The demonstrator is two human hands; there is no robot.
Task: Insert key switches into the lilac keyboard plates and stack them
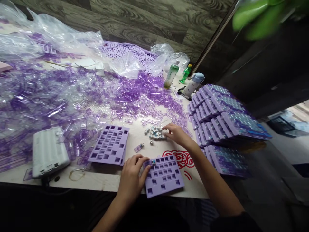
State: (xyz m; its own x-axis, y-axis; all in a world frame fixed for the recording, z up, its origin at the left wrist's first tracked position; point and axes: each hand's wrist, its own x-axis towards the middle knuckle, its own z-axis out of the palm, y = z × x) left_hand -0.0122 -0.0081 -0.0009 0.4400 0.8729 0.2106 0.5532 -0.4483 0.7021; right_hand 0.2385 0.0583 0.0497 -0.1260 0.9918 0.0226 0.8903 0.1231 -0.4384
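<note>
A light-purple keyboard plate with rows of square holes lies near the table's front edge. My left hand grips its upper left corner between thumb and fingers, by a small clear purple piece. Beside that, a small switch sits in a top-row hole. Farther back, my right hand reaches to a little heap of white and metallic switches, its fingers parted at the heap's right side. A loose switch and a clear purple cap lie in front of the heap.
More purple plates lie left, beside a white power strip. Clear purple pieces cover the table behind. Filled plates are stacked right. Bottles and a flask stand behind; plastic bags lie at the back.
</note>
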